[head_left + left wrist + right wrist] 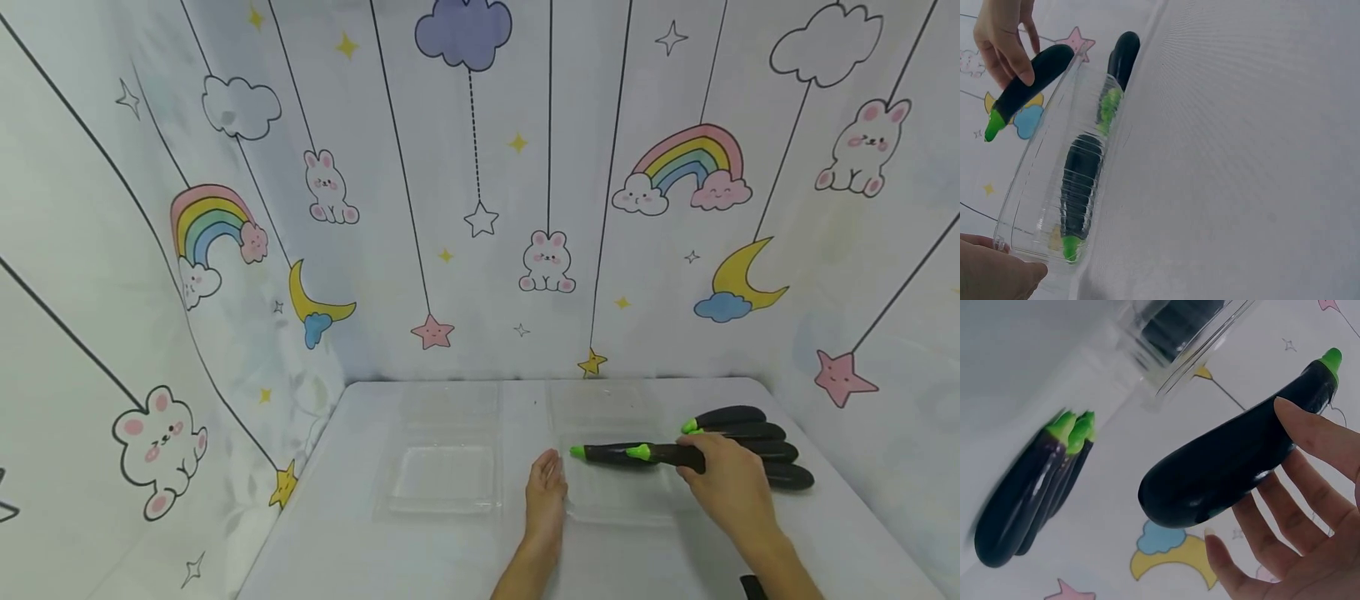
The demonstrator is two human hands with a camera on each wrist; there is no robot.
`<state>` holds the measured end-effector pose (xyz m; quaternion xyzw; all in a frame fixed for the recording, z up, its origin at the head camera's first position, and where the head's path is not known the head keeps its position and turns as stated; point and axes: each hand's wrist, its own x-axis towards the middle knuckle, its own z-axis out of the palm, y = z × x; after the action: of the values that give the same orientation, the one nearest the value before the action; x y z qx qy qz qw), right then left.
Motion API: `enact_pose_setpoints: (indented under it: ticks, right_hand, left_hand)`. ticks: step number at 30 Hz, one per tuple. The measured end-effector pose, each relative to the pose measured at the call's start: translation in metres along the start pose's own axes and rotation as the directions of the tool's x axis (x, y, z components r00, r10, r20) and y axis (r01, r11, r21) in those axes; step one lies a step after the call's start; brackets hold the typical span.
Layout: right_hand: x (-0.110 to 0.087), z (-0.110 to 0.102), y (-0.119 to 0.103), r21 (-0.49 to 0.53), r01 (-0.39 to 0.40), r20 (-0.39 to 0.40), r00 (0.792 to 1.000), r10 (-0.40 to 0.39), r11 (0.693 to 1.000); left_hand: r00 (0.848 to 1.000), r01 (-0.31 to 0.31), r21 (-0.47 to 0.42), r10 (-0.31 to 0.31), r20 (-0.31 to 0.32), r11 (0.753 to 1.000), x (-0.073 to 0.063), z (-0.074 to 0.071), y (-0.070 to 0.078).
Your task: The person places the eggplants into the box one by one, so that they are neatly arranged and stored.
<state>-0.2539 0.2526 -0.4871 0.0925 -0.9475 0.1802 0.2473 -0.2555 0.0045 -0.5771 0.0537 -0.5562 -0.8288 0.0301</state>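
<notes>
My right hand (pixel 731 487) holds a dark eggplant (pixel 1222 456) with a green stem, thumb on one side and fingers on the other. It hangs above the clear plastic box (pixel 626 510) on the right, stem pointing left in the head view. Inside that box lies another eggplant (pixel 1080 187), seen through the clear wall in the left wrist view. My left hand (pixel 546 500) rests against the box's left side with its fingers straight. To the right of the box, several more eggplants (pixel 787 477) lie side by side on the table.
A second clear plastic box (pixel 442 506) sits to the left, with its lid (pixel 450 408) folded back behind it. The right box's lid (pixel 600 408) also lies back. A patterned cloth (pixel 480 167) rises behind the white table (pixel 360 567). A small black object (pixel 752 587) shows near the right forearm.
</notes>
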Motion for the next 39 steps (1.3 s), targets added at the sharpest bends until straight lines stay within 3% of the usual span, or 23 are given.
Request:
enact_pose_setpoints:
  ticks: [22,32,39]
  right_hand:
    - [0.008,0.027,-0.032,-0.001,-0.019,0.076,0.997,0.019,1.0]
    - [0.011,0.04,-0.033,-0.012,0.04,0.056,0.998,-0.039,0.999]
    - [0.011,0.047,-0.038,-0.006,0.045,0.09,0.995,-0.044,0.999]
  left_hand:
    - [1.0,-0.002,0.001,0.002,-0.004,1.0,0.0,-0.001,0.0]
    - [1.0,0.002,0.004,-0.002,-0.012,1.0,0.0,0.0,0.0]
    - [1.0,-0.003,0.007,0.004,-0.022,1.0,0.0,0.001,0.0]
